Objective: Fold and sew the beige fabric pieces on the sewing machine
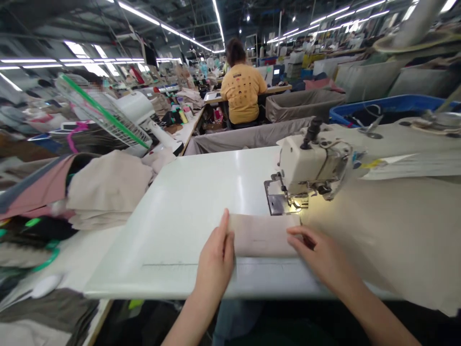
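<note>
A small beige rectangular fabric piece [261, 235] lies on the white table just in front of the sewing machine [309, 161]. It has a short dark line near its middle. My left hand [216, 252] holds its left edge, index finger stretched forward and thumb against the fabric. At the opposite edge, my right hand [324, 250] is closed in a pinch on the cloth near its upper right corner. The metal needle plate [277, 204] sits just beyond the fabric's far edge, lit by the machine's lamp.
A stack of beige fabric [108, 187] rests to the left, near a white fan [108, 115]. Large beige cloth [406, 230] spreads at the right. A blue bin [392, 102] stands behind the machine. Ahead, a person in a yellow shirt [243, 91] sits facing away.
</note>
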`<control>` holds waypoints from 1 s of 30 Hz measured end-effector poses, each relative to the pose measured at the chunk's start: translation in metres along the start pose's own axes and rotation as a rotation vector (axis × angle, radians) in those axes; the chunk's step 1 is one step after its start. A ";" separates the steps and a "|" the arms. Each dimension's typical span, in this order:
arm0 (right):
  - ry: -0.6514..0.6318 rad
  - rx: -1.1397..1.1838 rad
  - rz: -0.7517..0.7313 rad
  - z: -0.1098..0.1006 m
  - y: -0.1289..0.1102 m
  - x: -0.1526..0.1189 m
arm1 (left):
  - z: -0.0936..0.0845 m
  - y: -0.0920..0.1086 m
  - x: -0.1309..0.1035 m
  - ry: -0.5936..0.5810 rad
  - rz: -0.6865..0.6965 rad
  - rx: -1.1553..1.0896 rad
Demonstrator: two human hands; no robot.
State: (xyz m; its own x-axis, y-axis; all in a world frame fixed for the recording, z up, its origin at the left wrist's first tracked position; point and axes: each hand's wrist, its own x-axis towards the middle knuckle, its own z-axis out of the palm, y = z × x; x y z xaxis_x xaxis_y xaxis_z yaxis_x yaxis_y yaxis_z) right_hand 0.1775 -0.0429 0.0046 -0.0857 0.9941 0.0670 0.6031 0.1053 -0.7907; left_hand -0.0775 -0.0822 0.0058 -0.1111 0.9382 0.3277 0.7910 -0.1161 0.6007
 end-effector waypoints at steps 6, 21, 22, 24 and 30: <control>-0.031 -0.040 0.007 -0.001 0.005 0.001 | -0.006 -0.004 -0.002 -0.056 0.039 -0.042; -0.019 -0.093 0.039 0.001 0.006 0.001 | -0.005 -0.005 0.000 -0.054 -0.021 -0.056; -0.018 -0.098 0.040 0.001 0.005 0.001 | -0.005 -0.005 0.000 -0.054 -0.020 -0.055; -0.020 -0.105 0.041 0.001 0.006 0.001 | -0.005 -0.006 0.000 -0.052 -0.021 -0.056; -0.037 -0.104 0.054 0.001 0.006 0.002 | -0.004 -0.006 0.000 -0.047 -0.021 -0.060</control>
State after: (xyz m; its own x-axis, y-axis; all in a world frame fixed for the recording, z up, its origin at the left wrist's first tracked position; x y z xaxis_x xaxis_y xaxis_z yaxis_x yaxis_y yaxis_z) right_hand 0.1804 -0.0405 -0.0004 -0.0790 0.9969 0.0026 0.6865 0.0563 -0.7249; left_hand -0.0845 -0.0829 0.0056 -0.0979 0.9546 0.2812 0.7514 -0.1143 0.6499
